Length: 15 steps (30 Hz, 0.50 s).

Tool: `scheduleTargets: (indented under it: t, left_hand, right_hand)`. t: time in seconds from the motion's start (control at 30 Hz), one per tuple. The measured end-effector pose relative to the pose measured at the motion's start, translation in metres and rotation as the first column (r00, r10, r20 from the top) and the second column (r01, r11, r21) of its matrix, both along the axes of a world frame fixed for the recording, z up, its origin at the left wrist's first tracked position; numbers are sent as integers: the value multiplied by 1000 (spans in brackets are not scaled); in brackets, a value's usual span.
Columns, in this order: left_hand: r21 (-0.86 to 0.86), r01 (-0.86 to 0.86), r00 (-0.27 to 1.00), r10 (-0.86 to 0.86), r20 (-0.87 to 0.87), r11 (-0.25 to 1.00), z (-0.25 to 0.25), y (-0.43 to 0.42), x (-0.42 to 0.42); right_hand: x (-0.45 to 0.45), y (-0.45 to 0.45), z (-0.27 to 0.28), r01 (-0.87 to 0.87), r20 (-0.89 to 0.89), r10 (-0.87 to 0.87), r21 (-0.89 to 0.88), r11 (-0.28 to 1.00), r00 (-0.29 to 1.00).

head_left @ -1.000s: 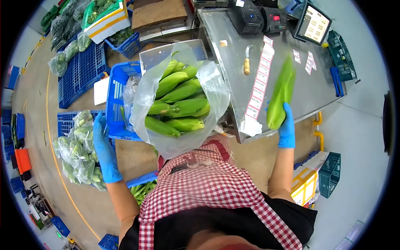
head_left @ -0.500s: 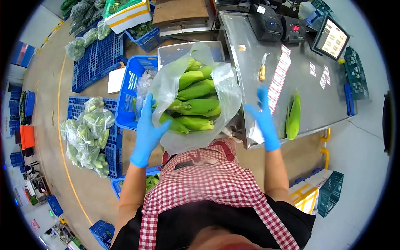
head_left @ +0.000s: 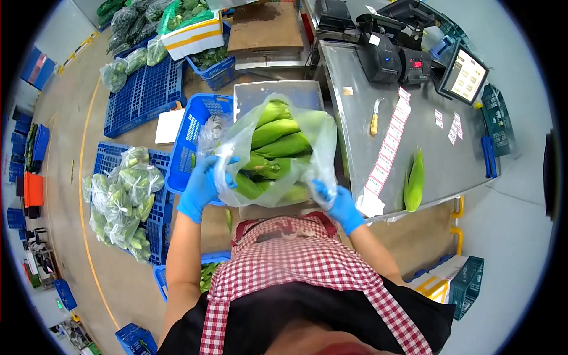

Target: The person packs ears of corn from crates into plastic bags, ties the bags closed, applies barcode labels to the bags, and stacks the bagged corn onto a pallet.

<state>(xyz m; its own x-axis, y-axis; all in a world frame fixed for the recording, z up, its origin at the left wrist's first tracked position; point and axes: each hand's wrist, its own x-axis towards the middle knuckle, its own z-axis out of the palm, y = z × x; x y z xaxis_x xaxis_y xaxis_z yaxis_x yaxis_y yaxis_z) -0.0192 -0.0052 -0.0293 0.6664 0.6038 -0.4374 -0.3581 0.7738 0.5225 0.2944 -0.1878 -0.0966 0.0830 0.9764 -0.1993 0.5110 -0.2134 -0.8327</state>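
A clear plastic bag (head_left: 324,133) stands open in front of me, with several green ears of corn in husks (head_left: 278,131) lying inside it. My left hand (head_left: 198,189), in a blue glove, closes on the bag's rim at the left. On the right side of the opening, my right hand (head_left: 342,210), gloved the same way, pinches the rim; its fingertips are partly behind the film. Under the bag is a metal platform (head_left: 248,97), mostly hidden. One loose ear of corn (head_left: 416,180) lies on the steel table to the right.
On the steel table (head_left: 355,130) are a label strip (head_left: 387,142), a wooden-handled knife (head_left: 374,118), a label printer (head_left: 378,58) and a screen (head_left: 464,74). A blue crate (head_left: 177,163) adjoins the bag's left side. Bagged corn (head_left: 121,201) rests on a blue pallet (head_left: 160,236).
Both hands have gone from spread beside the bag to gripping its rim. The right hand came left from the table edge, and the bag's opening is drawn up and narrower.
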Motion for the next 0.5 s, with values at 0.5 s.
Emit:
scheduleTargets:
  t: [0.5]
  left_hand:
    - [504, 217, 974, -219, -57, 836, -50, 68, 148]
  right_hand:
    - [-48, 177, 66, -386, 385, 311, 134, 913, 869]
